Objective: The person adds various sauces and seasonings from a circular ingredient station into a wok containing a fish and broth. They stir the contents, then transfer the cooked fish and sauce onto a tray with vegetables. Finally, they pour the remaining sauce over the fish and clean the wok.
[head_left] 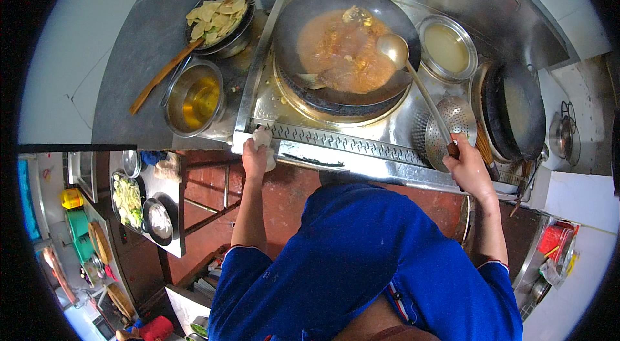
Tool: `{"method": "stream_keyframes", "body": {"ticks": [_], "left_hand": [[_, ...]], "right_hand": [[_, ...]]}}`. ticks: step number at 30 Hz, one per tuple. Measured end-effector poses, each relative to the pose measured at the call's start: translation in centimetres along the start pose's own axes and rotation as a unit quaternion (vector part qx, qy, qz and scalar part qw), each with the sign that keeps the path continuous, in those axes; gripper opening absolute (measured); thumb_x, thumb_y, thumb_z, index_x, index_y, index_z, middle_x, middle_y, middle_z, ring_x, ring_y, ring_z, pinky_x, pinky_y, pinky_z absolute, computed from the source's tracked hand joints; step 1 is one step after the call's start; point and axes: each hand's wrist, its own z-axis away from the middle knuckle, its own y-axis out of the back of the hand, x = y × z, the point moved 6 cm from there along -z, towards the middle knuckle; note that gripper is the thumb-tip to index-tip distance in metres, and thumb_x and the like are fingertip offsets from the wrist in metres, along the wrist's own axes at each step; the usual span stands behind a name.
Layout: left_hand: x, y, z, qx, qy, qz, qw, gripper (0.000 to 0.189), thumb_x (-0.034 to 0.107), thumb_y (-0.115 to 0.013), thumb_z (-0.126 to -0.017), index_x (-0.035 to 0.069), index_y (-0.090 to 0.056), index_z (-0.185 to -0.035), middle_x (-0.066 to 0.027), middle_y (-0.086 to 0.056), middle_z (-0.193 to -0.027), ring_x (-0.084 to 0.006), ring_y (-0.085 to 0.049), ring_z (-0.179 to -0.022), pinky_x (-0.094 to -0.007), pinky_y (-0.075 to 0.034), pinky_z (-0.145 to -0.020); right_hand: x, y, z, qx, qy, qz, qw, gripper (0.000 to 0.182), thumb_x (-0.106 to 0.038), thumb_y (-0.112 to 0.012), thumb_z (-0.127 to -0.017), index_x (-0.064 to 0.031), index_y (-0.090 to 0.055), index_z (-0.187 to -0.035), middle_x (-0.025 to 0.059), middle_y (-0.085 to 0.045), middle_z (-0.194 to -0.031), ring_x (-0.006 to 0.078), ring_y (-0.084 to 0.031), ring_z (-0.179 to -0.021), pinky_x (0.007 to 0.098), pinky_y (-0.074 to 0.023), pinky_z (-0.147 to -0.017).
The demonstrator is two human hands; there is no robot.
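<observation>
A large wok [290, 26] sits on the burner with a whole fish [358, 16] in reddish-brown sauce [334, 50]; the head and tail show, while sauce hides much of the body. My right hand [470, 166] grips the wooden handle of a long metal ladle [395, 50], whose bowl is over the right side of the sauce. Below that handle lies a perforated metal skimmer [455, 120]. My left hand [254, 159] holds a whitish cloth [263, 140] at the front left corner of the steel stove [339, 149].
Left of the stove stand a metal pot of yellow oil [196, 99] and a strainer of sliced food [218, 19]. On the right are a bowl of cloudy liquid [445, 48] and a second wok [518, 103]. A side table [169, 195] bears plates of food.
</observation>
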Motion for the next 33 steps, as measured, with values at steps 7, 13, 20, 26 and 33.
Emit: {"method": "stream_keyframes", "body": {"ticks": [7,13,20,26,33], "left_hand": [[-1.1,-0.3,0.2,0.027,-0.017,-0.023,0.999,0.038,0.017,-0.065,-0.084,-0.005,-0.057,-0.113,-0.0239,-0.062,-0.106,-0.0410,-0.062,-0.099,-0.0430,-0.050,-0.087],[-1.0,-0.4,-0.1,0.009,0.000,-0.003,1.000,0.033,0.014,-0.065,-0.083,-0.005,-0.055,-0.109,-0.0247,-0.060,-0.104,-0.0437,-0.060,-0.097,-0.0459,-0.049,-0.085],[0.1,0.1,0.1,0.012,-0.012,-0.006,1.000,0.030,0.013,-0.065,-0.082,-0.002,-0.055,-0.107,-0.0240,-0.059,-0.103,-0.0437,-0.059,-0.097,-0.0462,-0.049,-0.084],[-0.5,0.0,0.0,0.003,0.018,-0.004,1.000,0.030,0.013,-0.064,-0.082,-0.002,-0.055,-0.106,-0.0235,-0.060,-0.104,-0.0433,-0.060,-0.096,-0.0461,-0.049,-0.084],[-0.6,0.0,0.1,-0.007,0.018,-0.001,1.000,0.037,0.015,-0.066,-0.087,-0.004,-0.056,-0.117,-0.0242,-0.062,-0.110,-0.0396,-0.062,-0.101,-0.0412,-0.049,-0.088]], "right_hand": [[-2.1,0.6,1.8,-0.063,-0.050,-0.125,0.989,0.044,0.000,-0.063,-0.088,-0.0030,-0.048,-0.129,0.0093,-0.063,-0.093,0.0161,-0.058,-0.071,0.0313,-0.0474,-0.064],[-2.5,-1.7,1.6,-0.101,-0.032,-0.263,0.959,0.040,0.003,-0.060,-0.089,-0.0037,-0.048,-0.127,0.0032,-0.055,-0.083,0.0108,-0.051,-0.061,0.0265,-0.0421,-0.054],[-2.3,-3.8,0.0,-0.178,-0.047,-0.255,0.949,0.037,0.000,-0.060,-0.089,-0.0058,-0.048,-0.124,0.0003,-0.052,-0.079,0.0083,-0.049,-0.056,0.0252,-0.0400,-0.049],[-1.9,-3.6,-0.3,-0.180,-0.056,-0.234,0.954,0.037,-0.001,-0.060,-0.089,-0.0074,-0.048,-0.123,0.0006,-0.054,-0.080,0.0077,-0.049,-0.056,0.0252,-0.0394,-0.048],[-1.7,-2.9,0.2,-0.157,-0.079,-0.265,0.948,0.036,0.002,-0.061,-0.088,-0.0070,-0.049,-0.121,0.0009,-0.053,-0.080,0.0082,-0.049,-0.055,0.0255,-0.0394,-0.047]]}}
